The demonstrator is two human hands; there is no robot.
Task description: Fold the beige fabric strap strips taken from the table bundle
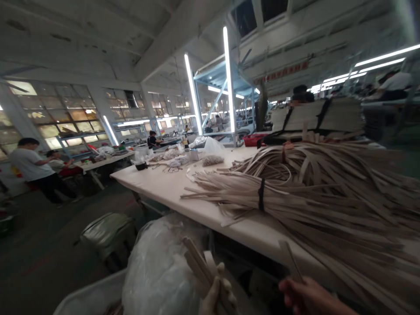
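My left hand (218, 293), low in the picture just right of a big clear plastic bag, has its fingers wrapped round several beige flat strips (197, 260) that stick up and to the left. To the right, my right hand (305, 295) is closed on a thin strip (293, 261) that points upward in front of the table edge. A large heap of long beige strips (315, 197) covers the right side of the table, with one bundle bound by a black tie (261, 194). Some strips hang over the front edge.
On the pale table (147, 183) lie plastic bags, a bag of small parts (213, 160) and a black container (141, 166). A plastic bag (160, 267) bulges beside a white bin (92, 291); a covered stool (108, 232) stands left. People work in the background.
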